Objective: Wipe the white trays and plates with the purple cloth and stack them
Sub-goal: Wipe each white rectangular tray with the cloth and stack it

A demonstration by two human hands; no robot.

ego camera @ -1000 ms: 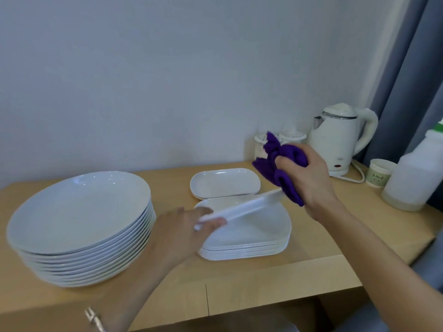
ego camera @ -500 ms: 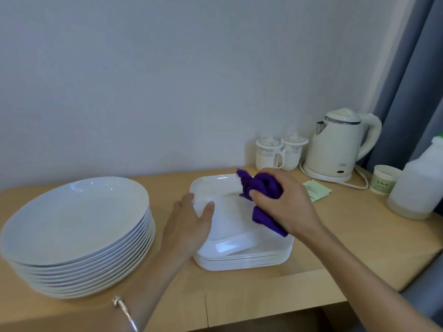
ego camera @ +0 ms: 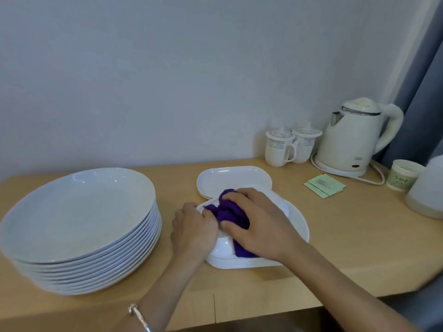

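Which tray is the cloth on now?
The top tray of the nearer stack: left hand grips its edge, right hand holds the purple cloth on it. The farther tray lies bare.

Soft, even indoor light; faint glints on the plate stack (ego camera: 79, 212); blur and bending toward the edges.

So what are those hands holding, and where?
The right hand grips the bunched purple cloth around its middle; the left hand holds the top tray by its left rim.
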